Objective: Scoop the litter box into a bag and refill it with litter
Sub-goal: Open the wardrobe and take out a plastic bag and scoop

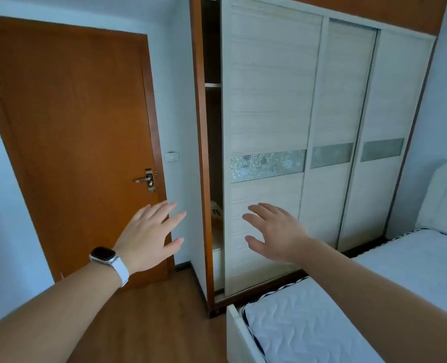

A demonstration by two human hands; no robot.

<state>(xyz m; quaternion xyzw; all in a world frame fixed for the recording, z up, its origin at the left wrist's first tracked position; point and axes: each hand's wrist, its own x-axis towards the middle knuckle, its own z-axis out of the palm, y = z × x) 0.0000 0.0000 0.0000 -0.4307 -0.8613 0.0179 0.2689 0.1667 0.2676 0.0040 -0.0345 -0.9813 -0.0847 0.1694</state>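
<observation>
- While both hands hang in the air in front of the wardrobe (269, 100), the left hand (149, 237) is spread flat with straight fingers and holds nothing; a watch (104, 254) sits on its wrist.
- The right hand (274, 231) is likewise wide open and grips nothing; whether it touches the sliding door cannot be told.
- The wardrobe's leftmost sliding door stands slid aside, leaving a narrow gap (213, 127) at the wardrobe's left edge.
- Inside the gap, a shelf (212, 85) crosses high up; lower down lies a pale item with dark print (216, 214), too hidden to identify.
- The litter box cannot be seen from this view.
- A closed wooden door (73, 127) with a metal handle (145, 179) stands left of the wardrobe, with a light switch (171, 156) on the wall between them.
- The wooden floor (151, 323) runs to the wardrobe's base; a bare quilted mattress (308, 323) fills the lower right.
</observation>
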